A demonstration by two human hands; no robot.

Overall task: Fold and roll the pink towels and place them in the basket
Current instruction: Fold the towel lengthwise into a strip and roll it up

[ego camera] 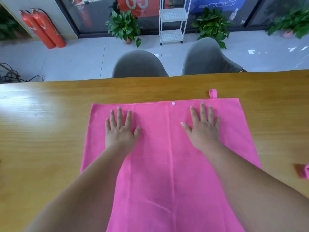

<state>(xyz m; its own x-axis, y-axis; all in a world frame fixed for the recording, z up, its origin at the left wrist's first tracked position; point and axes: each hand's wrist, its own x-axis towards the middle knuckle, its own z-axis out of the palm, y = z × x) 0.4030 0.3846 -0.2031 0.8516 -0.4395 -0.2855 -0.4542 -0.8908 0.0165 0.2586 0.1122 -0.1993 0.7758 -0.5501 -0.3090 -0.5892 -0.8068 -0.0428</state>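
A pink towel (164, 158) lies spread flat on the wooden table (41, 131), reaching from mid-table down to the near edge of the view. Its far hem carries a white snap button (173, 103) and a small pink hanging loop (212, 93) at the far right corner. My left hand (121, 129) rests flat on the towel's far left part, fingers straight and spread. My right hand (203, 125) lies flat on the far right part, fingers straight too. No basket is in view.
Another bit of pink cloth (304, 172) shows at the right edge of the table. Two grey chairs (138, 64) stand behind the far table edge. Beyond are potted plants (124, 27), a white rack (172, 20) and red fire extinguishers (43, 27).
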